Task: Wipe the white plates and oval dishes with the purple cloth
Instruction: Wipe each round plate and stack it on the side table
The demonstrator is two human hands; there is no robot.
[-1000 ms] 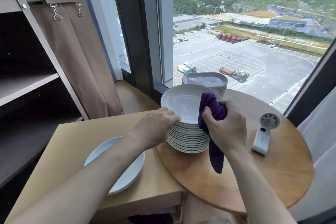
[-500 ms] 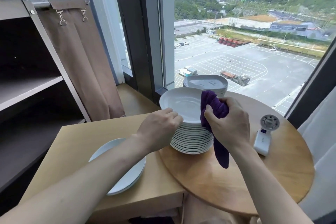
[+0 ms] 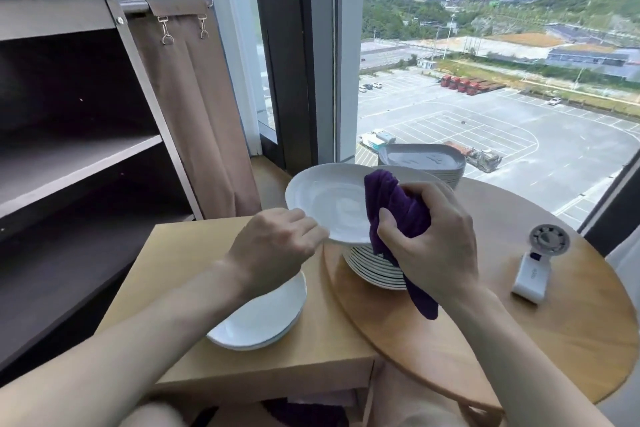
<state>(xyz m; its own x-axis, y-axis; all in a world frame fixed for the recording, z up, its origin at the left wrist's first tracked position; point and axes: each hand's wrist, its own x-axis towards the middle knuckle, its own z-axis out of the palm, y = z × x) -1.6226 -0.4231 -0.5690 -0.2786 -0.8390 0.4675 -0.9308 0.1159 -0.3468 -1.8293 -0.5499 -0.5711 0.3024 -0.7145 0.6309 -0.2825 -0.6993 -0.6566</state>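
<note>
Plate (image 3: 329, 199) pinched in left hand (image 3: 273, 251) grip, purple cloth (image 3: 398, 210) bunched in right hand (image 3: 438, 241)

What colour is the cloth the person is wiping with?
The cloth is deep purple, seen best in the head view.

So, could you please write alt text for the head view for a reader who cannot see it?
The left hand holds a round white plate above a stack of white plates while the right hand grips a bunched purple cloth at its rim.
</note>
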